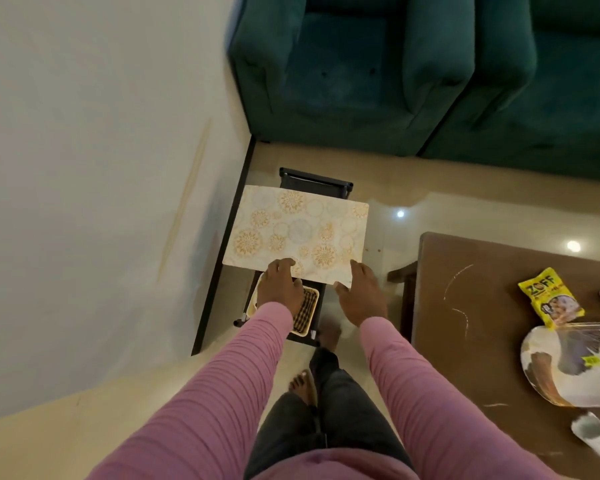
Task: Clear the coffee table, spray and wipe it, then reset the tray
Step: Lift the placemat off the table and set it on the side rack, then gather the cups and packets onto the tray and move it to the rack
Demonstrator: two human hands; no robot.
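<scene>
Head view: left hand point(280, 287), right hand point(363, 296) seemingly grip patterned mat point(297, 233).

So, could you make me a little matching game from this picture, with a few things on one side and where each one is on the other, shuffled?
Things:
1. patterned mat
2. yellow packet
3. woven basket
4. green sofa

Places:
A. lying on the brown coffee table
B. at the far end of the floor, beyond the rack
C. gripped by the left hand and the right hand
D. in the black rack, beneath the mat

Pairs: 1-C, 2-A, 3-D, 4-B
</scene>
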